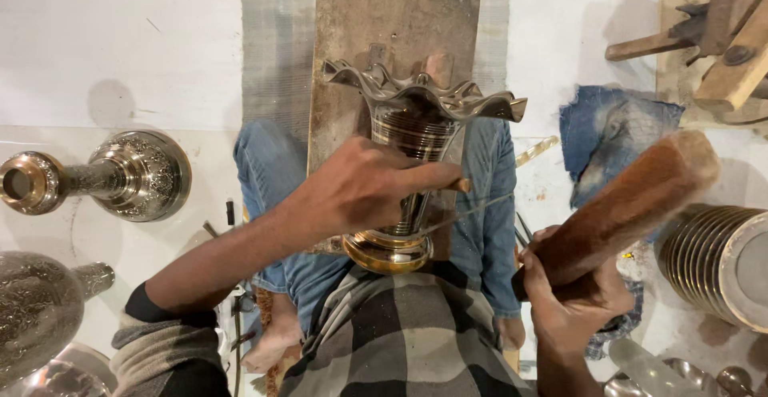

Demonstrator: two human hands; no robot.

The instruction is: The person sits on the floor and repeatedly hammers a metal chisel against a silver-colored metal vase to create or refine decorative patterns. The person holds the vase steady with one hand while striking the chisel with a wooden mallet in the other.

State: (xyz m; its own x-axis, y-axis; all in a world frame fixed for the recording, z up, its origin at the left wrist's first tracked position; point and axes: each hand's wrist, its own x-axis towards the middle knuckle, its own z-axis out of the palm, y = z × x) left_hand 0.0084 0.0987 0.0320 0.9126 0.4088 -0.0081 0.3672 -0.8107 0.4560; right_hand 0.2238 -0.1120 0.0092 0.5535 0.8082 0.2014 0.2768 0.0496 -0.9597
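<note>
I see the vase (412, 165) lying along the wooden board (384, 21) over my lap, wavy rim toward the board's far edge, with bare board beyond. My left hand (360, 189) curls shut around a thin chisel (464, 213) set against the vase's neck. My right hand (572, 301) grips the wooden mallet (624, 205), raised clear to the right.

One head-worn camera looks steeply down from close above the person's lap. It faces the floor ahead; no second view
</note>
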